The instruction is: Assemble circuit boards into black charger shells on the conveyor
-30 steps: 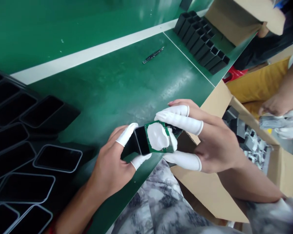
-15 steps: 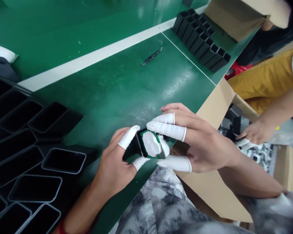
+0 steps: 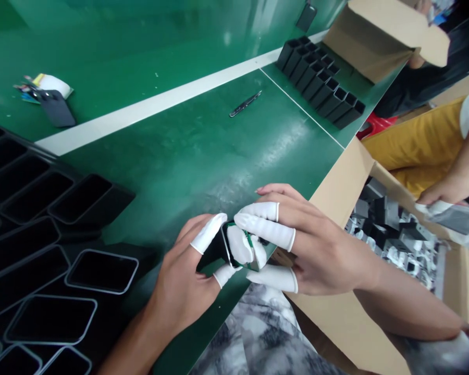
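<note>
White finger cots cover several of my fingertips. My left hand (image 3: 187,265) grips a black rectangular housing (image 3: 218,245), thumb below and forefinger above its open end. At that opening sits a green circuit board (image 3: 249,240) with white putty-like lumps (image 3: 240,246) on it. My right hand (image 3: 308,239) is closed around the board, fingers along the top and thumb underneath. The board is partly inside the housing; how deep it goes is hidden. A pair of black tweezers (image 3: 245,104) lies on the green table (image 3: 172,140) beyond my hands.
Many black housings (image 3: 101,271) stand at left, with more rows (image 3: 320,80) at the far right. An open carton (image 3: 459,276) of dark and white parts is on the right, beside a co-worker's hand (image 3: 445,190) holding a plastic bag (image 3: 459,219). Another cardboard box (image 3: 369,39) stands behind.
The board sits slightly further into the housing, with my right hand nearer my left. The co-worker's hand has lifted from the carton with a bag. The view has shifted slightly.
</note>
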`<action>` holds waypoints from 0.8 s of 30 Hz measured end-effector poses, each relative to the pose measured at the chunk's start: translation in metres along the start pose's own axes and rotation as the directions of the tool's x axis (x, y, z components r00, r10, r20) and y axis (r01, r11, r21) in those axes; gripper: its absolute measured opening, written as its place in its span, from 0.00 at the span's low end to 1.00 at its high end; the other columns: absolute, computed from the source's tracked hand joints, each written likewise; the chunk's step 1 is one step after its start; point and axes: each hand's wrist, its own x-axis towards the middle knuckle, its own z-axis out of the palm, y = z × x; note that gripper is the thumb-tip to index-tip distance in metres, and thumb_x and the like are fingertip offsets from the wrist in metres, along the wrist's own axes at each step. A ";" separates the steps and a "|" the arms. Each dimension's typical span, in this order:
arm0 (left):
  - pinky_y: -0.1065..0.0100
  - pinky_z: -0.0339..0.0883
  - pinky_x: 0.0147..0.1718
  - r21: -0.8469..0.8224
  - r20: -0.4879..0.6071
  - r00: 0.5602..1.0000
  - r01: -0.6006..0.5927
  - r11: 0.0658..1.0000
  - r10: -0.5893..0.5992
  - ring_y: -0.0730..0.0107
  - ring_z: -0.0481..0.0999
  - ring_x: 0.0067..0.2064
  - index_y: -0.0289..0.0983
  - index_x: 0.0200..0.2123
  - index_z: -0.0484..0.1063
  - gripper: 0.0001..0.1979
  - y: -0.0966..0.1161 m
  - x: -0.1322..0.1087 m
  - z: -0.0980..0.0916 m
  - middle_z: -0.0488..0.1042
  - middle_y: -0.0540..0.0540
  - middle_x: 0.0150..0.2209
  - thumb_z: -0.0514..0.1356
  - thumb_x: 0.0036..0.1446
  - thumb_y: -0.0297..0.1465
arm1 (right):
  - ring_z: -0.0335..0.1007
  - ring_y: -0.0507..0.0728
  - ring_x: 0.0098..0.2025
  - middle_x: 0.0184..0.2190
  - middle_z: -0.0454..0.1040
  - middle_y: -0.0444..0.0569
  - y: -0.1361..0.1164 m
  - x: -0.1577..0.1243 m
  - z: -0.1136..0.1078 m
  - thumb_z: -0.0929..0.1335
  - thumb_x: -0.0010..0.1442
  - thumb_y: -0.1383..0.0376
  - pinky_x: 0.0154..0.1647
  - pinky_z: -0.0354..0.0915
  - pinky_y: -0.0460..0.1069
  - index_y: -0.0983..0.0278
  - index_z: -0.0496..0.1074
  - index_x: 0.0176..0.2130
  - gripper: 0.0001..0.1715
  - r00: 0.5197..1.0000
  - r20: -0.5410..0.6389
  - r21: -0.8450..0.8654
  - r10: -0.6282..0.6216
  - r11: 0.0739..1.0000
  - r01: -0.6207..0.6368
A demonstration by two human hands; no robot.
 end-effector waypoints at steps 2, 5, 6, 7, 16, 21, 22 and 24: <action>0.64 0.72 0.54 -0.002 0.005 1.000 0.005 1.000 -0.005 0.61 0.75 0.54 0.39 0.55 0.66 0.23 -0.001 -0.001 0.000 0.74 0.44 0.52 0.63 0.56 0.26 | 0.73 0.64 0.50 0.47 0.75 0.61 0.000 0.000 0.001 0.72 0.62 0.59 0.61 0.62 0.66 0.69 0.58 0.66 0.40 1.000 -0.005 -0.003 0.002 1.000 -0.002; 0.63 0.72 0.55 -0.011 0.010 1.000 0.004 1.000 -0.003 0.61 0.75 0.54 0.40 0.55 0.66 0.23 0.000 -0.002 0.000 0.74 0.44 0.52 0.63 0.56 0.26 | 0.73 0.64 0.51 0.47 0.75 0.59 0.000 0.000 0.001 0.71 0.63 0.58 0.60 0.63 0.66 0.66 0.57 0.66 0.38 1.000 0.000 -0.015 0.017 1.000 -0.017; 0.63 0.72 0.54 -0.013 0.008 1.000 0.007 1.000 -0.007 0.61 0.75 0.53 0.40 0.55 0.66 0.23 0.000 -0.003 0.000 0.74 0.44 0.51 0.63 0.56 0.27 | 0.73 0.64 0.50 0.47 0.75 0.59 -0.001 0.000 0.001 0.71 0.63 0.58 0.60 0.63 0.66 0.65 0.57 0.66 0.38 1.000 0.004 -0.018 0.019 1.000 -0.019; 0.63 0.72 0.54 -0.013 0.004 1.000 0.010 1.000 -0.010 0.61 0.75 0.53 0.40 0.55 0.66 0.23 0.000 -0.003 0.001 0.74 0.44 0.51 0.64 0.57 0.27 | 0.73 0.64 0.50 0.47 0.75 0.59 -0.001 0.000 0.001 0.71 0.63 0.58 0.60 0.63 0.66 0.65 0.57 0.66 0.38 1.000 0.010 -0.020 0.021 1.000 -0.021; 0.67 0.70 0.56 -0.040 0.002 1.000 0.004 0.999 -0.004 0.62 0.73 0.55 0.38 0.55 0.67 0.23 -0.001 -0.003 0.002 0.74 0.44 0.52 0.64 0.56 0.26 | 0.73 0.64 0.50 0.48 0.75 0.61 -0.004 0.002 0.000 0.72 0.61 0.60 0.61 0.62 0.66 0.68 0.56 0.66 0.41 1.000 0.011 -0.027 0.017 0.999 -0.016; 0.67 0.69 0.56 -0.062 -0.015 1.000 -0.016 0.998 0.015 0.63 0.73 0.55 0.37 0.55 0.67 0.23 0.000 -0.002 0.001 0.74 0.44 0.52 0.63 0.56 0.25 | 0.73 0.64 0.49 0.48 0.75 0.62 -0.005 0.002 0.000 0.74 0.60 0.61 0.62 0.62 0.66 0.70 0.58 0.66 0.42 1.000 0.013 -0.015 0.011 1.000 -0.011; 0.67 0.69 0.56 -0.069 -0.017 1.000 -0.018 0.997 0.017 0.63 0.73 0.55 0.37 0.55 0.67 0.23 0.000 -0.002 0.001 0.74 0.44 0.52 0.63 0.56 0.25 | 0.73 0.64 0.49 0.48 0.75 0.62 -0.005 0.002 0.000 0.74 0.60 0.61 0.62 0.61 0.67 0.69 0.58 0.66 0.42 1.000 0.016 -0.015 0.010 1.000 -0.009; 0.68 0.69 0.56 -0.075 -0.014 1.000 -0.024 0.997 0.023 0.64 0.73 0.55 0.36 0.55 0.68 0.23 -0.001 -0.003 0.002 0.74 0.43 0.52 0.64 0.55 0.24 | 0.72 0.65 0.49 0.48 0.75 0.62 -0.005 0.002 0.000 0.74 0.59 0.61 0.62 0.61 0.67 0.70 0.58 0.66 0.42 1.000 0.025 -0.017 0.011 1.000 -0.011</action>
